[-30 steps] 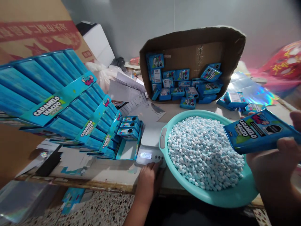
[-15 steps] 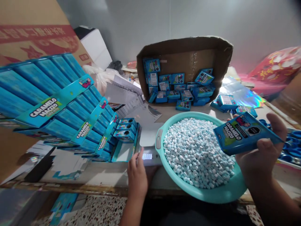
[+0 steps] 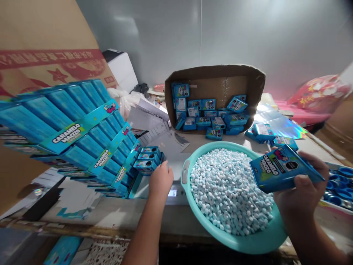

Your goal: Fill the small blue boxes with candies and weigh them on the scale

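My right hand [image 3: 299, 187] is closed around a blue candy box [image 3: 273, 167], tilted above the right side of the teal basin [image 3: 190, 198]. White and pale blue candies [image 3: 230, 191] fill that basin. My left hand [image 3: 160, 180] is at the right edge of a display tray [image 3: 143, 184], beside small blue candy boxes [image 3: 146, 162] that stand in it. Its thumb and a finger show slightly apart, with nothing visible between them; the other fingertips are hidden. Just right of the left wrist, the digital scale's display [image 3: 173, 193] is lit, and its pale platform is partly covered by the hand.
Filled display trays [image 3: 79, 132] are stacked on the left. A cardboard carton [image 3: 215, 77] holding blue boxes lies open behind the basin. More blue boxes [image 3: 261, 130] sit right of it. At the far right stands a container of blue items [image 3: 340, 184].
My left hand has moved from the scale's display up to the tray's edge. The display reading has gone from a row of eights to a single digit. My right hand still holds the box.
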A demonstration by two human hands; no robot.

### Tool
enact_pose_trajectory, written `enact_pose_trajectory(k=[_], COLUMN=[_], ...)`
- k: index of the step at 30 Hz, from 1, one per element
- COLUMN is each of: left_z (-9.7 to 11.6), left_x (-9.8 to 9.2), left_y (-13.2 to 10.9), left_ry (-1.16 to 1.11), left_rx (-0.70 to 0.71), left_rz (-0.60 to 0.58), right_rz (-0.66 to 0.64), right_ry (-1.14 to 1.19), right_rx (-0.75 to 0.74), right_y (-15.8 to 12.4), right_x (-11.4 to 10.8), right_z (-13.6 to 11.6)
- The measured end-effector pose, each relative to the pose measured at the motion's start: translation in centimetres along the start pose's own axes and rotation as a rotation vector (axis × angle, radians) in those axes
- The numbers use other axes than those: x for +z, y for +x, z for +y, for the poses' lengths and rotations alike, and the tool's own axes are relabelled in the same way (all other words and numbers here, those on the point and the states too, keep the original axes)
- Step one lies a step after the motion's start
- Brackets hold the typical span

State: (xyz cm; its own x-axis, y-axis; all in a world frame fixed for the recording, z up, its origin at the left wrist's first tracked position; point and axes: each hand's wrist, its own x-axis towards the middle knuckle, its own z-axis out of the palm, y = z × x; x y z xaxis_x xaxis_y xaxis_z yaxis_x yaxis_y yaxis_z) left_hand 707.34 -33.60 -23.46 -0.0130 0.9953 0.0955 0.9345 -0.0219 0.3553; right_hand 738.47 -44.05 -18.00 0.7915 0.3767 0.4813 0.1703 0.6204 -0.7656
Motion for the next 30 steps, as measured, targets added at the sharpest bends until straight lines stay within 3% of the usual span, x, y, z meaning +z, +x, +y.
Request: enact_pose_trajectory(k=[5,10,14,21,25,30], left_z=[1.0,1.1,1.1,0.1,-0.3,-0.1], left_x=[0.6,1.1,1.3,1.6,0.9,-0.3], left_y=[1.8,1.4,0.4,-0.7,-0.9,-1.1], left_ry=[0.222,0.367,0.422,0.454,0.454,0.390], left_rx=[-0.135,-0.158,-0.129,-0.050,0.009,0.243], left_rz=[-0.168,-0.266,-0.220,-0.135,-0.061,-0.050], right_rz=[0.058,0.068,0.100,0.150,0.141,0.067], right_ry=[-0.014,-0.035,0.006,-0.008,-0.015,-0.049], right_rx=[0.019,0.029,0.010,0.099,0.106,0.094], right_y=[0.2,0.2,0.4,0.7,0.6,0.4], right_x=[-0.2,-0.4,-0.3,-0.3,-0.4,-1.1], right_z=[0.2,0.3,0.4,0.5,0.6,1.2])
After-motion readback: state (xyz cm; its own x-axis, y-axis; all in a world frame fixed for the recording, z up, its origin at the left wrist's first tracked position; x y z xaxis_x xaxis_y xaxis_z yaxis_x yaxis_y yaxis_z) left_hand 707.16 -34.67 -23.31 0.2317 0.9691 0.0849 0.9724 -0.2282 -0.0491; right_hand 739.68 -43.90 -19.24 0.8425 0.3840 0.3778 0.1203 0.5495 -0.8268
